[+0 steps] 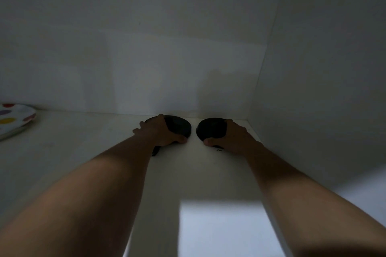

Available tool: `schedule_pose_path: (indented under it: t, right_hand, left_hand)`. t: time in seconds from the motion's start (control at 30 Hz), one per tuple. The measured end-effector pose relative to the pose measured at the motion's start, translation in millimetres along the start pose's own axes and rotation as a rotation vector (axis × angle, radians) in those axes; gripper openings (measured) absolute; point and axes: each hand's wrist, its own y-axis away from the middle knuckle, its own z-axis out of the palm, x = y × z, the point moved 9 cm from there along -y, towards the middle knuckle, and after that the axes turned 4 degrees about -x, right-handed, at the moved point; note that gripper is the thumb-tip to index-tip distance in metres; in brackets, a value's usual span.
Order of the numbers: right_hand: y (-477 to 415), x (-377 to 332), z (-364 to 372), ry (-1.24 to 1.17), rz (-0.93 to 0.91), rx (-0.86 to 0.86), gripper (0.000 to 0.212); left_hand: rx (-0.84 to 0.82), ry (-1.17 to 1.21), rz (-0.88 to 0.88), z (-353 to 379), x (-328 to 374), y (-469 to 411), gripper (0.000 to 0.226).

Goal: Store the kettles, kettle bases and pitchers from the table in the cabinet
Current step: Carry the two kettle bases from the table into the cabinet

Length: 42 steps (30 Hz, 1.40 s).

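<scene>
My left grip [160, 132] clamped on left kettle base [180, 126]; right grip [231, 136] clamped on right kettle base [210, 129]; both on cabinet shelf [83, 162], near back wall [146, 69].

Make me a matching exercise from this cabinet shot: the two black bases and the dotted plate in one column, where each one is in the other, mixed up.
Things:
1. left base
2. right base
3. plate

Places:
A. at the far left edge of the shelf, untouched
B. in the grip of the left hand
C. in the grip of the right hand, nearest the right wall

Pairs: 1-B, 2-C, 3-A
</scene>
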Motion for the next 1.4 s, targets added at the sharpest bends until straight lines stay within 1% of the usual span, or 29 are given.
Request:
schedule_pose_path:
  t: [0.07, 0.1, 0.17, 0.23, 0.27, 0.37, 0.47, 0.7, 0.8, 0.97, 1.1, 1.2, 1.27, 1.4]
  right_hand:
    - [27.9, -20.7, -14.2, 0.041, 0.022, 0.012, 0.136]
    - [54.5, -39.4, -26.9, 0.055, 0.023, 0.021, 0.133]
    - [93.9, -64.6, -45.5, 0.089, 0.048, 0.017, 0.12]
    - [111.5, -72.8, -58.8, 0.118, 0.066, 0.028, 0.106]
    - [118.8, -76.4, -66.0, 0.12, 0.063, 0.041, 0.102]
    - [142.5, -86.0, -81.9, 0.119, 0.067, 0.046, 0.099]
    - [183.5, -101.2, -99.9, 0.137, 0.052, 0.073, 0.094]
    - [306.1, -140.6, -141.7, 0.292, 0.073, 0.136, 0.092]
    - [355.4, -157.0, -154.6, 0.316, 0.068, 0.185, 0.085]
    - [434.7, -191.2, -164.4, 0.318, 0.037, 0.229, 0.086]
    - [479.2, -226.4, -168.4, 0.341, -0.036, 0.265, 0.081]
    - [502.9, -257.4, -167.4, 0.337, -0.117, 0.28, 0.081]
    - [516.8, -280.9, -163.6, 0.326, -0.183, 0.284, 0.08]
    - [551.7, -336.0, -142.6, 0.338, -0.302, 0.256, 0.083]
  left_hand:
    - [0.016, -0.009, 0.009, -2.7, -0.9, -0.6, 0.156]
    - [0.027, -0.01, 0.019, -5.2, -0.8, 2.7, 0.152]
    - [0.06, -0.019, 0.036, -13.6, 0.2, 20.5, 0.135]
    - [0.085, -0.036, 0.035, -22.1, 1.2, 38.1, 0.119]
    - [0.096, -0.051, 0.041, -28.4, 2.1, 49.2, 0.111]
    - [0.143, -0.11, 0.083, -45.4, 4.8, 82.9, 0.088]
    - [0.194, -0.175, 0.129, -61.8, 2.2, 122.3, 0.078]
    - [0.228, -0.233, 0.23, -88.9, -0.6, 238.2, 0.072]
    - [0.262, -0.236, 0.277, -103.2, -6.5, 286.1, 0.077]
    - [0.307, -0.247, 0.319, -129.4, -23.5, 359.2, 0.085]
    - [0.318, -0.192, 0.349, -145.6, -43.5, 403.3, 0.084]
    - [0.345, -0.189, 0.37, -159.9, -58.9, 442.1, 0.077]
    - [0.385, -0.199, 0.349, -170.0, -72.0, 466.7, 0.074]
    - [0.457, -0.215, 0.239, -188.9, -121.1, 518.6, 0.071]
